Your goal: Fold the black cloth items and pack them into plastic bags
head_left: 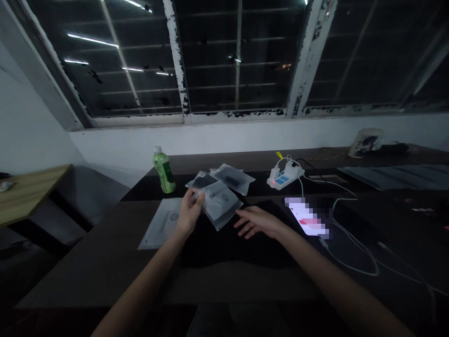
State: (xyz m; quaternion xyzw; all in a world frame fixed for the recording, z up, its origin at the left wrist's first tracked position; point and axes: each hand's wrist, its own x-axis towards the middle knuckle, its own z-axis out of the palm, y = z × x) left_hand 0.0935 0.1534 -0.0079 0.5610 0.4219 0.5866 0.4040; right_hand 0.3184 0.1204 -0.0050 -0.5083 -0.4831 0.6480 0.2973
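My left hand (191,209) pinches the left edge of a frosted plastic bag (221,204) with dark lettering, raised and tilted over the table. Close to the bag's right corner is my right hand (257,221), its fingers apart and nothing in them; whether a fingertip touches the bag I cannot tell. Under and beside my left hand a flat frosted bag (162,223) printed with a logo lies on the table. Behind the held bag, several more bags lie in a loose heap, the front one a translucent bag (233,178) with something dark inside.
A green bottle (164,171) stands at the back left. Toward the right are a white power strip (285,178) with plugs, a lit phone (306,217) and loose white cables (354,245). A wooden table (38,189) stands at far left, below barred windows.
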